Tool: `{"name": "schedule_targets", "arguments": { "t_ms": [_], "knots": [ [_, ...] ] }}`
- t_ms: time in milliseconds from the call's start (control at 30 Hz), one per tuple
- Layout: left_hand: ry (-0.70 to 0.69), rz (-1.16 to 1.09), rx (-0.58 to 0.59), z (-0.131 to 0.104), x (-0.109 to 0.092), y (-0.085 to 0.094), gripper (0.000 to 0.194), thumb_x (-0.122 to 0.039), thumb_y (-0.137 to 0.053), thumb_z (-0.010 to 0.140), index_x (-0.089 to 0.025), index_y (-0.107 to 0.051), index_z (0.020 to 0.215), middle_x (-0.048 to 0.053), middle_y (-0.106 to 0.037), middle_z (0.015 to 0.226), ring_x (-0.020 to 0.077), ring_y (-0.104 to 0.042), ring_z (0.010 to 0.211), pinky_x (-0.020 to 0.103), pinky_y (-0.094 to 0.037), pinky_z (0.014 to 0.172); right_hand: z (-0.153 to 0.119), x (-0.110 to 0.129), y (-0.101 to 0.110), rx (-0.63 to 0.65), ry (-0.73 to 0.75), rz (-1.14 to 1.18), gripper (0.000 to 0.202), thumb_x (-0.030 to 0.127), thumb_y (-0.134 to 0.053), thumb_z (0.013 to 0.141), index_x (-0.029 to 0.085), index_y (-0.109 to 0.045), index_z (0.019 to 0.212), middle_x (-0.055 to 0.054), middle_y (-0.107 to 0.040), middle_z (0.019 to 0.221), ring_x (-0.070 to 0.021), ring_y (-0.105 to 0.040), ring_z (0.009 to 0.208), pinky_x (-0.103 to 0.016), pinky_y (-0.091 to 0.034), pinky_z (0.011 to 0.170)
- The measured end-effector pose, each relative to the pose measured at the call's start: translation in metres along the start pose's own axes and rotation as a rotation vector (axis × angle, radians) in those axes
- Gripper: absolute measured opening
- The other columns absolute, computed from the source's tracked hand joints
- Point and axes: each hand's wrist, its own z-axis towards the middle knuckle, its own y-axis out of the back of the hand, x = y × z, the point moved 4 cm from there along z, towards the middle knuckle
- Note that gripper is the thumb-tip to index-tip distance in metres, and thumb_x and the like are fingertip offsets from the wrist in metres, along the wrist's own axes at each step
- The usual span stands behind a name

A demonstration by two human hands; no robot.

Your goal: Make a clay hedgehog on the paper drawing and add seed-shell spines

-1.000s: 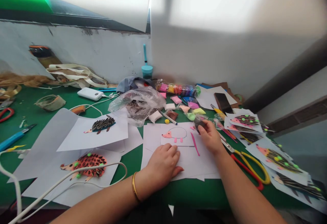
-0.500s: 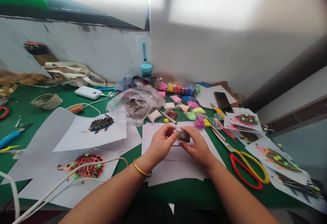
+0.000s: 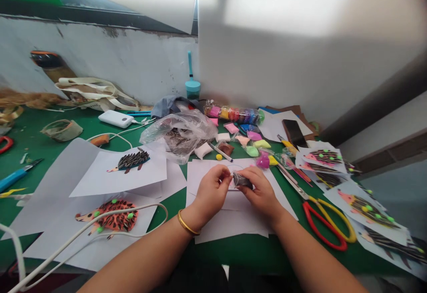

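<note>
My right hand (image 3: 260,193) is closed around a small dark grey clay packet (image 3: 242,181) in clear wrapping, above the white paper sheets (image 3: 230,221). My left hand (image 3: 211,190), with a gold bangle (image 3: 187,223) at the wrist, pinches thumb and fingers together beside the packet's left end. What lies between those fingertips is too small to make out. Under the hands, part of a drawn line shows on the top sheet. Just beyond the paper are a yellow clay ball (image 3: 219,156), a pen (image 3: 222,152) and a brown clay packet (image 3: 226,148).
Red-and-yellow scissors (image 3: 328,221) lie right of the paper, beside several hedgehog pictures (image 3: 363,204). More hedgehog pictures (image 3: 128,161) lie left, with a white cable (image 3: 83,230) crossing one. A plastic bag of seeds (image 3: 180,135) and several coloured clay packets (image 3: 254,136) are behind.
My left fingertips have drawn slightly away from the packet's end, and my right hand has turned it so that the end shows more. The view has shifted slightly.
</note>
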Motion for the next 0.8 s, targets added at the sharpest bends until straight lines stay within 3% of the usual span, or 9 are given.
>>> {"name": "schedule_targets", "arguments": {
  "t_ms": [200,367,633,800],
  "knots": [
    [-0.120,0.141,-0.008,0.0019,-0.0082,0.0049,0.013,-0.024,-0.058,0.091,-0.022,-0.070,0.095,0.003,-0.066,0.091,0.0186,-0.060,0.090,0.034,-0.047,0.084,0.0000,0.0009,-0.0006,-0.002,0.015,-0.028,0.023,0.027,-0.064,0.091,0.028,-0.063,0.114,-0.007,-0.064,0.102,-0.0246,-0.059,0.097,-0.042,-0.049,0.086],
    [-0.066,0.052,-0.015,0.0049,-0.0052,0.0048,0.009,-0.025,-0.065,0.086,-0.021,-0.073,0.087,0.004,-0.064,0.086,0.0181,-0.060,0.083,0.031,-0.049,0.075,-0.0008,0.0017,-0.0028,0.013,0.010,-0.043,0.023,0.027,-0.064,0.090,0.028,-0.064,0.113,-0.006,-0.065,0.099,-0.0246,-0.060,0.095,-0.043,-0.050,0.087],
    [-0.115,0.168,-0.012,0.0018,-0.0097,0.0030,0.010,-0.022,-0.055,0.090,-0.020,-0.060,0.081,0.002,-0.057,0.084,0.0174,-0.054,0.081,0.031,-0.045,0.074,-0.0001,0.0037,-0.0041,0.042,-0.019,-0.007,0.021,0.033,-0.064,0.091,0.027,-0.063,0.111,-0.006,-0.067,0.099,-0.0248,-0.061,0.094,-0.045,-0.048,0.091],
    [-0.073,0.183,-0.096,0.0014,-0.0087,0.0095,0.022,-0.029,-0.040,0.098,-0.021,-0.049,0.080,0.002,-0.052,0.082,0.0175,-0.050,0.079,0.032,-0.041,0.074,0.0006,0.0002,-0.0015,0.034,-0.051,-0.038,0.020,0.035,-0.060,0.091,0.025,-0.062,0.108,-0.006,-0.068,0.099,-0.0247,-0.061,0.093,-0.042,-0.049,0.088]
  ]
}}
